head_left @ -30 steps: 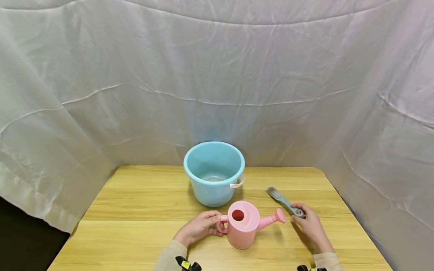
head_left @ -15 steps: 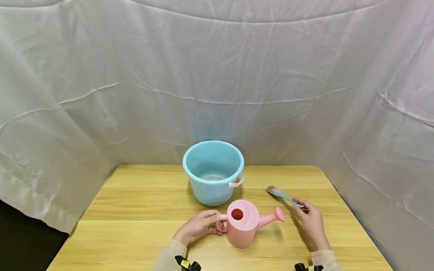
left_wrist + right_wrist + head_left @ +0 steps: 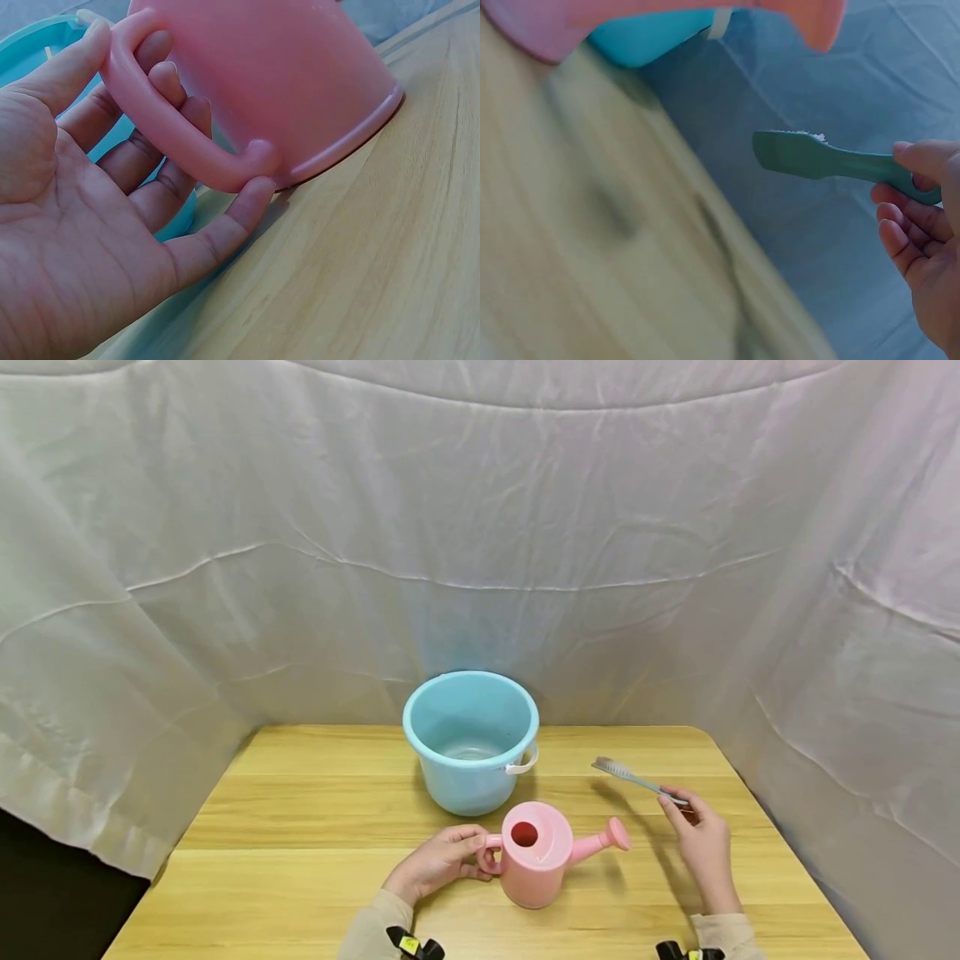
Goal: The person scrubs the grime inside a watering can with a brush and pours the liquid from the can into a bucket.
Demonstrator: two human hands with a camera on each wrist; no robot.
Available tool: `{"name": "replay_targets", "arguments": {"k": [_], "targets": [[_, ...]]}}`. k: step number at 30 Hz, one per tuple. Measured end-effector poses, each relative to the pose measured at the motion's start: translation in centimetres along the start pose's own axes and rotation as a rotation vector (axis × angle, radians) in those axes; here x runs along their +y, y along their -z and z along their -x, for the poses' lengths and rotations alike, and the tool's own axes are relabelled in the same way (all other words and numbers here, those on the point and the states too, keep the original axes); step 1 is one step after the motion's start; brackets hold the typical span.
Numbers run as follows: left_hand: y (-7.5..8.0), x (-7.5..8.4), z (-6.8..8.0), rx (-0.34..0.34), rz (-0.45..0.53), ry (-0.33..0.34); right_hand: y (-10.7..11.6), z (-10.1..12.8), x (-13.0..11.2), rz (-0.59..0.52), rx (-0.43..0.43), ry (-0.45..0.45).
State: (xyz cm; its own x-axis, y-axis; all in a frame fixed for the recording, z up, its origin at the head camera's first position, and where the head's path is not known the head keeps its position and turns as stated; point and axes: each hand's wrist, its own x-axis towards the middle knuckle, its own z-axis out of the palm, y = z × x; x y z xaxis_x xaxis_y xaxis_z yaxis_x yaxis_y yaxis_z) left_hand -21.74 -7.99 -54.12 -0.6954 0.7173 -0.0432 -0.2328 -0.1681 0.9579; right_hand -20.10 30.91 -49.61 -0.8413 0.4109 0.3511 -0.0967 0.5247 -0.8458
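Fabric [image 3: 480, 527] is backing the table [image 3: 300, 827]; my left hand [image 3: 441, 862] is gripping a watering can [image 3: 532, 881], my right hand [image 3: 702, 847] pinching a brush [image 3: 840, 160].

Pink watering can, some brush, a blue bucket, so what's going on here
A person's left hand grips the pink watering can by its handle; the can stands on the table. The right hand holds the brush near its handle end, raised above the table. The blue bucket stands behind the can.

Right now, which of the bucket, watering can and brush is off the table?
The scrubbing brush: the right hand holds it above the wooden table, while the pink watering can and blue bucket stand on that surface.
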Motion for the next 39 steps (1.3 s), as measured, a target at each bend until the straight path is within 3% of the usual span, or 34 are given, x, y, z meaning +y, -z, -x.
{"name": "replay_targets", "arguments": {"k": [12,19,23,30,32,39], "targets": [[0.1,-0.1,0.1,-0.02,0.004,-0.04,1.9,-0.3,-3.9,-0.17,0.123,0.094],[0.0,-0.2,0.2,-0.014,0.001,-0.022,2.9,0.0,-6.2,-0.352,0.151,0.212],[0.0,-0.2,0.1,-0.013,-0.001,-0.025,3.5,0.4,-7.5,-0.418,0.157,0.273],[0.1,-0.2,0.0,-0.004,-0.006,-0.017,4.1,1.2,-9.5,-0.489,0.155,0.276],[0.1,-0.2,-0.1,-0.006,-0.002,-0.016,4.1,1.4,-9.9,-0.552,0.145,0.296],[0.0,-0.1,0.0,-0.018,-0.001,-0.027,3.9,1.9,-10.9,-0.724,0.096,0.451]]}}
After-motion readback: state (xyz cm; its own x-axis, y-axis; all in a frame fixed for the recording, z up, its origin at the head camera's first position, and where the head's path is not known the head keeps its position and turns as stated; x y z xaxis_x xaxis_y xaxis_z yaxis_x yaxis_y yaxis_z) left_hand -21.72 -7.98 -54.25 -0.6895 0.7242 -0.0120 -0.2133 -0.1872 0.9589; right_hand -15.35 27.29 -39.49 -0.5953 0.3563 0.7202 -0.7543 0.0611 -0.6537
